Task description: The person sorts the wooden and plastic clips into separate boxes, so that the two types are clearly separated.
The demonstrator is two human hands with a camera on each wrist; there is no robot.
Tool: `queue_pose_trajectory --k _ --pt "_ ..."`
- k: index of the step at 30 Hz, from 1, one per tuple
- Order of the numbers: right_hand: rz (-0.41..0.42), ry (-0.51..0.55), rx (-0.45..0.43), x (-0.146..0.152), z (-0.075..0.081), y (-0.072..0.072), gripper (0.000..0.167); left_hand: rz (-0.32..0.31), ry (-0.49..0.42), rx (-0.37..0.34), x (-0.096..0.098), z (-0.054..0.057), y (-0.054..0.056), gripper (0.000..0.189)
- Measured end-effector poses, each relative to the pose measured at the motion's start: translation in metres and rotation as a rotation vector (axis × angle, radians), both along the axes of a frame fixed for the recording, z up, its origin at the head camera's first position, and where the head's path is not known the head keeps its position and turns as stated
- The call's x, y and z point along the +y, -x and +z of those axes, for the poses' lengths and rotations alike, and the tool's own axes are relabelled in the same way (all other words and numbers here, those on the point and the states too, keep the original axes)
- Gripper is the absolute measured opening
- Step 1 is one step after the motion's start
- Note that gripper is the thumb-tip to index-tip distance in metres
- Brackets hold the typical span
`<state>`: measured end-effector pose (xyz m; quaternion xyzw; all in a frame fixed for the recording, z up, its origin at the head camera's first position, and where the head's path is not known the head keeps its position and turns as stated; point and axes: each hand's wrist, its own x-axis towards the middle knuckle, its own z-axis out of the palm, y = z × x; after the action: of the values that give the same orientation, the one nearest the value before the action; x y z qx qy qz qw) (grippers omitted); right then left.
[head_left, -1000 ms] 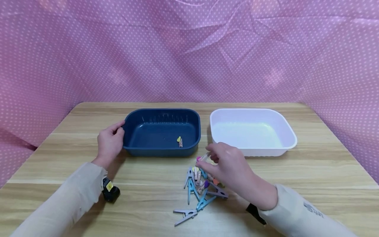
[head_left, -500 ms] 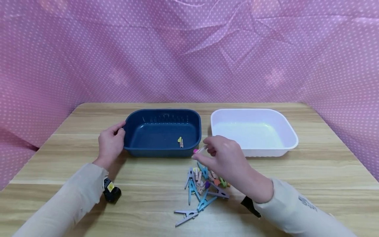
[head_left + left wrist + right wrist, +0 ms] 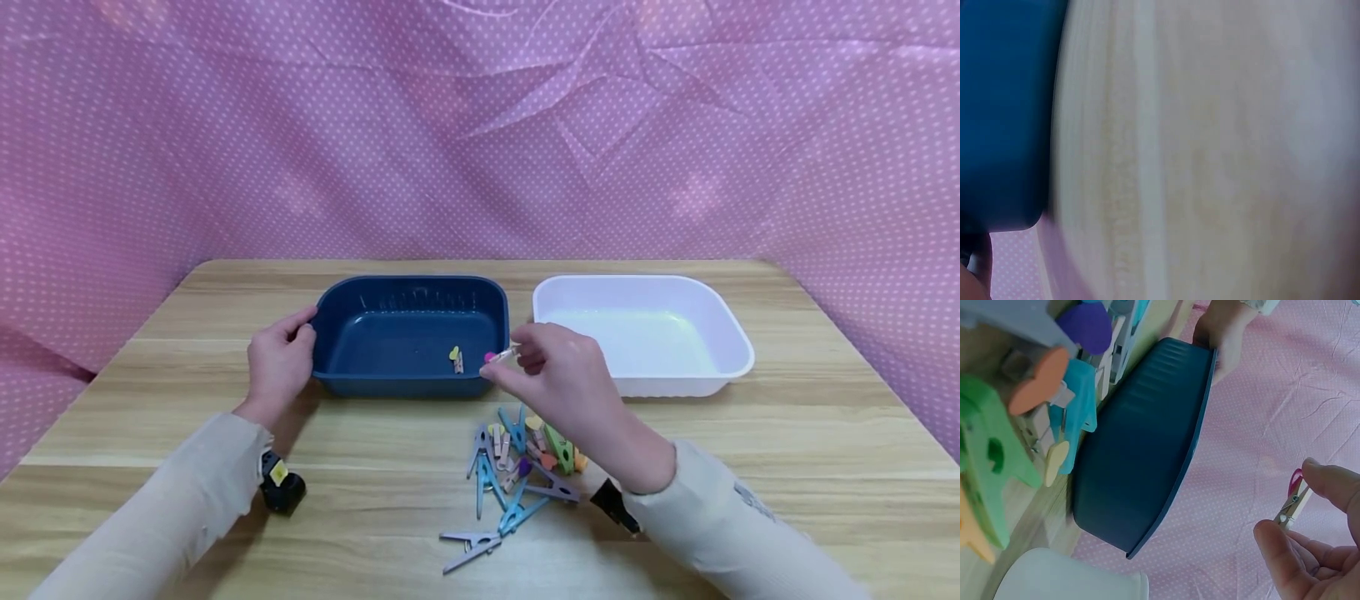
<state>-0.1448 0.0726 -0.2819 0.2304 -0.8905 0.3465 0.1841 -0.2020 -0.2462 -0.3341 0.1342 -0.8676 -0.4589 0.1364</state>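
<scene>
My right hand [image 3: 564, 379] pinches a small wooden clothespin [image 3: 1293, 505] with a pink decoration, between thumb and fingertips. It is above the near right corner of the dark blue basin [image 3: 405, 387]. With my left hand [image 3: 277, 367] I hold that basin's left rim; the left wrist view shows mostly its blue side and the tabletop. Inside the basin lies one wooden clothespin with a yellow heart [image 3: 457, 360]. Below my right hand is a loose pile of wooden clothespins and larger plastic ones, among them a green plastic clothespin [image 3: 558, 448] and a blue plastic clothespin [image 3: 513, 429].
To the right of the blue basin stands a white basin [image 3: 678, 387], with nothing visible inside. A grey plastic clothespin [image 3: 472, 546] lies nearest the front of the wooden table [image 3: 360, 517]. Pink dotted cloth [image 3: 480, 150] hangs behind and at the sides.
My right hand has lifted the pink-decorated clothespin from the pile and carried it up and leftward to the blue basin's rim. The left hand stays at the basin's left side.
</scene>
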Motion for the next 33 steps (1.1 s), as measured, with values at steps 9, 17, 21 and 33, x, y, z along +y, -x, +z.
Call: queue_pose_trajectory --k 9,17,21,33 --pt "-0.014 0.039 -0.083 -0.009 -0.001 0.015 0.04 -0.001 -0.008 -0.006 0.0 -0.001 0.0 0.04" --pt "0.005 0.091 -0.018 -0.017 -0.006 0.031 0.033 0.003 0.0 -0.008 0.0 0.0 0.0 0.04" --pt "-0.009 0.108 -0.04 -0.02 -0.009 0.036 0.033 0.012 -0.001 -0.007 0.001 0.001 0.0 0.04" --pt "-0.028 0.139 -0.175 -0.026 -0.009 0.049 0.038 0.018 -0.007 -0.006 0.004 -0.002 -0.005 0.04"
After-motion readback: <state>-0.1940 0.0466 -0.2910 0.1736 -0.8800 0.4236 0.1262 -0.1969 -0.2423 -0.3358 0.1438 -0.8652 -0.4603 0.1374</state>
